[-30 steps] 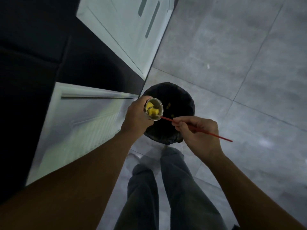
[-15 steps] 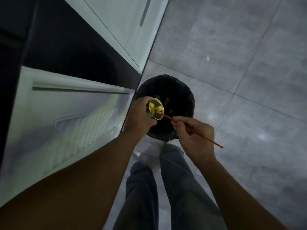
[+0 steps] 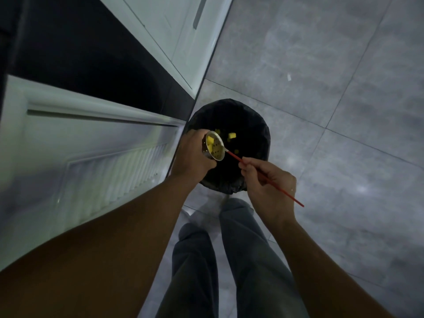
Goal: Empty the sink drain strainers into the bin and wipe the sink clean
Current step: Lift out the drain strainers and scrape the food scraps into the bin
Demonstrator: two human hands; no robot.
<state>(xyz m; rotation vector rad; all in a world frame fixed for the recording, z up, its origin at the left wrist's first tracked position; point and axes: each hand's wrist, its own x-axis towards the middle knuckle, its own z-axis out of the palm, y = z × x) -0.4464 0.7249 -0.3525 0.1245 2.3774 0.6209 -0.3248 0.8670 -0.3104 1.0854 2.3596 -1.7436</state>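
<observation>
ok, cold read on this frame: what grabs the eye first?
The bright yellow scraps: some sit in the metal strainer, tipped over the black-lined bin on the floor at centre, and more show inside the bin. The left hand grips the strainer while the right hand pinches a thin red stick whose tip reaches the strainer's rim.

One metal strainer (image 3: 214, 146), one red stick (image 3: 263, 177), one black-lined bin (image 3: 263, 131). One yellow chunk (image 3: 210, 140) in the strainer, at least two more in the bin — dimmer bits uncountable. Two hands: left hand (image 3: 192, 157), right hand (image 3: 268, 189).
</observation>
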